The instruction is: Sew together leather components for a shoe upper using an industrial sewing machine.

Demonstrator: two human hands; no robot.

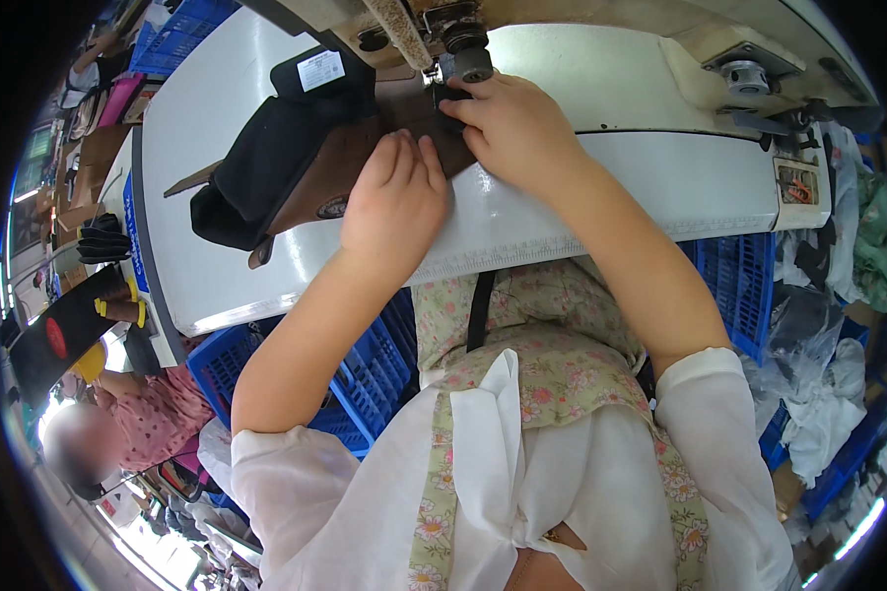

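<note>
A brown-and-black bag (301,182), unfinished-looking, lies on the white sewing machine table, with a white label (321,70) on its black fabric part and a small dark badge on the brown side. My left hand (396,192) is closed on the near edge of the brown panel, its fingers together and the thumb hidden. Close by the needle area of the sewing machine (468,54), my right hand (512,128) pinches a small black piece (450,106) against the brown panel. The machine head partly covers the spot where the work lies under it.
A ruler scale runs along the near table edge (522,258). Blue plastic crates (370,379) stand below the table, left and right. Clear plastic bags and cloth (818,394) lie at the right. Another person in a pink patterned top (168,419) sits at the left.
</note>
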